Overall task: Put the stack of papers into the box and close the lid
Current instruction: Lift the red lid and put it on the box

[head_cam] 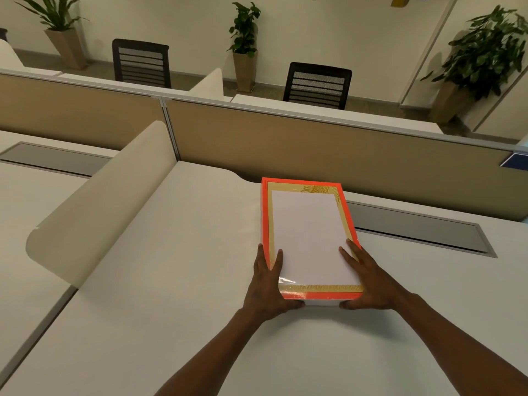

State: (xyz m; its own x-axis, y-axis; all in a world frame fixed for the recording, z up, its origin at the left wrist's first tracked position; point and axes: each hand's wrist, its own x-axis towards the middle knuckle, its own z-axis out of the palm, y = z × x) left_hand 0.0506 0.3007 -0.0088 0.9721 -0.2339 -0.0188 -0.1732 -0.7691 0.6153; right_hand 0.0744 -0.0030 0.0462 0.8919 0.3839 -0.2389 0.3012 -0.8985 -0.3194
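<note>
One stack of papers (307, 235) already lies inside the one orange box (265, 212) on the desk (171, 281), so the placing step looks finished. The left hand (267, 284) and right hand (368, 281) clasp the box's near corners, fingers over the rim and touching the papers. Next comes closing it, though no lid is visible.

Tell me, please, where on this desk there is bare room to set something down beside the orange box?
Bare desk lies left of the orange box, up to the curved cream divider, and right of it, before the grey cable tray. The near end is crowded by the left hand and right hand.
</note>
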